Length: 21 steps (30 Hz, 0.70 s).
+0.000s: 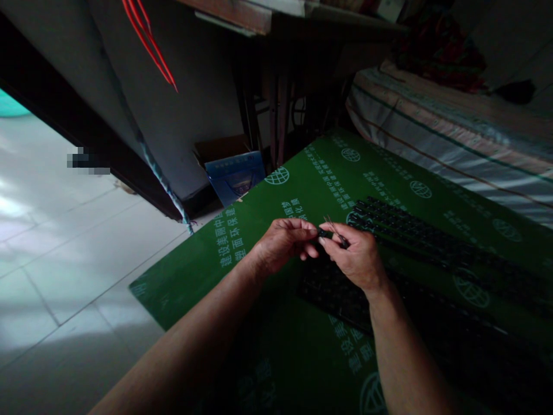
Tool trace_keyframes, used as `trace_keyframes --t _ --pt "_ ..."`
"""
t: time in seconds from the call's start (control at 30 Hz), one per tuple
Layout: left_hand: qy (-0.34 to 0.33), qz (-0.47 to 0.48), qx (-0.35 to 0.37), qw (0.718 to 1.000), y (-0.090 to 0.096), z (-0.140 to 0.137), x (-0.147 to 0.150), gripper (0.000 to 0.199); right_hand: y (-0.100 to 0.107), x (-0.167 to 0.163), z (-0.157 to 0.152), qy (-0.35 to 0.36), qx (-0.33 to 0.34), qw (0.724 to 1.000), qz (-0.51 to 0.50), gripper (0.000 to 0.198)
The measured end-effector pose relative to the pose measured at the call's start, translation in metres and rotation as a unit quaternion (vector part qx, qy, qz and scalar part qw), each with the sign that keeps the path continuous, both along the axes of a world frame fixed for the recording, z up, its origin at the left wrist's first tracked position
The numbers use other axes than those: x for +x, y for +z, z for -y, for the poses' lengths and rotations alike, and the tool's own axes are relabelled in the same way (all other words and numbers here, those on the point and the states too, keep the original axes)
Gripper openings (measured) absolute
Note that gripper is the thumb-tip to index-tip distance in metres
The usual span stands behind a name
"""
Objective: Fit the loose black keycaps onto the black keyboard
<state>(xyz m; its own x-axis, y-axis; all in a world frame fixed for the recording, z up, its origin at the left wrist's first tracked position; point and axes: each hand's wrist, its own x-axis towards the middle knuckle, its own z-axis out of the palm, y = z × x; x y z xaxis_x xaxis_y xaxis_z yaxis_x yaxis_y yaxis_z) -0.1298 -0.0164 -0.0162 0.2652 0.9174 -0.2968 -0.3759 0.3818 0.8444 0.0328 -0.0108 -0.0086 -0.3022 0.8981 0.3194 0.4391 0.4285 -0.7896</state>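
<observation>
My left hand is closed, pinching a small black keycap between thumb and fingers. Close against it, my right hand grips a thin wire keycap puller, its wires pointing up and to the left. The fingertips of both hands almost meet at the keycap. Under and to the right of my hands lies a black keyboard, mostly in shadow. Behind it, loose black keycaps are set out in several rows on the green board.
The green printed board lies beneath everything. A blue box stands at its far left edge, by a dark table. On the right is a bed with a striped cover. Red cords hang at upper left.
</observation>
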Motion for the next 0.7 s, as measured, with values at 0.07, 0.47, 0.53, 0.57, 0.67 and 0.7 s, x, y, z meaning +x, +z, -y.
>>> trace_keyframes --t 0.07,0.47,0.53,0.57,0.67,0.7 --pt "0.0 0.002 0.002 1.0 -0.0002 -0.0002 0.0001 0.008 -0.0002 0.0001 0.0 0.0 0.001 1.0 0.006 0.023" --pt "0.009 0.018 -0.02 1.0 -0.0013 -0.0004 0.0016 0.005 -0.0041 -0.0015 -0.0019 -0.016 0.07 0.997 0.034 0.012" --pt "0.009 0.021 -0.022 1.0 -0.001 -0.0006 0.0014 0.005 -0.0046 -0.0018 -0.0023 -0.023 0.081 0.995 0.044 0.011" --pt "0.009 0.022 -0.022 0.999 -0.0007 -0.0007 0.0012 0.006 -0.005 -0.002 -0.0025 -0.026 0.087 0.995 0.047 0.011" --pt "0.006 0.025 -0.023 0.999 -0.0003 -0.0013 0.0004 0.007 -0.0059 -0.0027 -0.0034 -0.036 0.103 0.993 0.049 0.012" --pt "0.005 0.026 -0.023 0.999 -0.0004 -0.0016 0.0002 0.007 -0.0061 -0.0029 -0.0036 -0.037 0.106 0.992 0.049 0.012"
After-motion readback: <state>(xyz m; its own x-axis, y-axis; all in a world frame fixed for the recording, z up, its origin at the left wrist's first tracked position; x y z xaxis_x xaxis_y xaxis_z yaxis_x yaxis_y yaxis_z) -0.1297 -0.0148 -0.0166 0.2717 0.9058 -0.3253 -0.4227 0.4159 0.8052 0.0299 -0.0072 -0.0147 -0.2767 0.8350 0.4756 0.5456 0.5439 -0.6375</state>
